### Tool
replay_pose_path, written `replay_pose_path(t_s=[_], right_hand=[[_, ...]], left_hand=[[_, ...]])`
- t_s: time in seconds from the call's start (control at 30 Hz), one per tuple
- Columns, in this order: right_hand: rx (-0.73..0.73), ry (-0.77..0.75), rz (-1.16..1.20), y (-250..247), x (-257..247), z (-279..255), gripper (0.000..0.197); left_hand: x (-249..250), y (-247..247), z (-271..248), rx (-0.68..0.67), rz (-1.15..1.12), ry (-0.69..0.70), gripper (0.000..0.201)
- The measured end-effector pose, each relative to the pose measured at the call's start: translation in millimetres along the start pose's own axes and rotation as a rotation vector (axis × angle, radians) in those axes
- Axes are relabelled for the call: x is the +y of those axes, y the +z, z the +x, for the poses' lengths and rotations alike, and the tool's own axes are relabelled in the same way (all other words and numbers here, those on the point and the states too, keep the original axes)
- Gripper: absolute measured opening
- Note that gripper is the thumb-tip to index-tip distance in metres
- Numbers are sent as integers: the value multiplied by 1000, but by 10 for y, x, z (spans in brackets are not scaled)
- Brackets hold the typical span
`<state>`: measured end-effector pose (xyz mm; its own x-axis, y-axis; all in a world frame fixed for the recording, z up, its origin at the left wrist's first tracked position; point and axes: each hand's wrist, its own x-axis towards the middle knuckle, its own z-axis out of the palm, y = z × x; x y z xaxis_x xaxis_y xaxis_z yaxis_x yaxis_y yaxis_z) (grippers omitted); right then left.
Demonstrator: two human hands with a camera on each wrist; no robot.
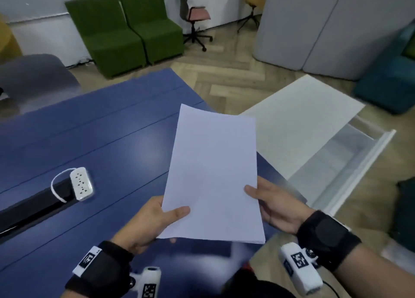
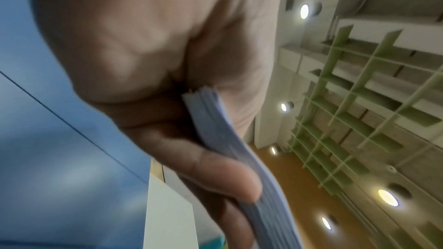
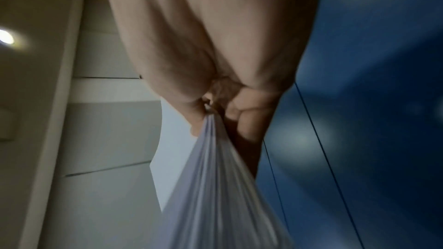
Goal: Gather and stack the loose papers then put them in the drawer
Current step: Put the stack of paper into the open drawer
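Observation:
A squared-up stack of white papers [image 1: 213, 169] hangs in the air over the right edge of the blue table [image 1: 89, 140]. My left hand [image 1: 157, 221] pinches its near left corner, thumb on top and fingers underneath. My right hand [image 1: 271, 205] grips the stack's right edge the same way. The left wrist view shows the stack's edge [image 2: 239, 158] between thumb and fingers. In the right wrist view the sheets [image 3: 215, 186] fan out from the pinch. To the right stands a white cabinet [image 1: 298, 122] with its top drawer [image 1: 336, 169] pulled open.
A white power strip [image 1: 81, 183] with its cord lies by a black cable slot [image 1: 33, 207] on the table's left. Two green armchairs [image 1: 125, 30], a pink office chair [image 1: 195, 16] and grey partitions [image 1: 325, 28] stand beyond on the wooden floor. A teal seat [image 1: 388, 82] is at the far right.

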<state>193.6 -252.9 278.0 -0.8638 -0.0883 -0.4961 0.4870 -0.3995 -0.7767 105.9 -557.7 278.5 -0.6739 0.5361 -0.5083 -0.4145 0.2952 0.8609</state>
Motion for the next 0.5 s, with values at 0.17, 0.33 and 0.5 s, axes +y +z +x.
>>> replay_pose_path(t_s=[0.17,0.33,0.5], right_hand=[[264,-184,14,-307,190,-523,38],[427,-296,122,-785,262,-940,37],[468,-297,302,-1507,233,-964,36]], left_hand=[[116,506,278,-157,-10,-36,27],[270,1065,611,-333,14,-55,43],[412,1775,1076,-307,60,6,43]])
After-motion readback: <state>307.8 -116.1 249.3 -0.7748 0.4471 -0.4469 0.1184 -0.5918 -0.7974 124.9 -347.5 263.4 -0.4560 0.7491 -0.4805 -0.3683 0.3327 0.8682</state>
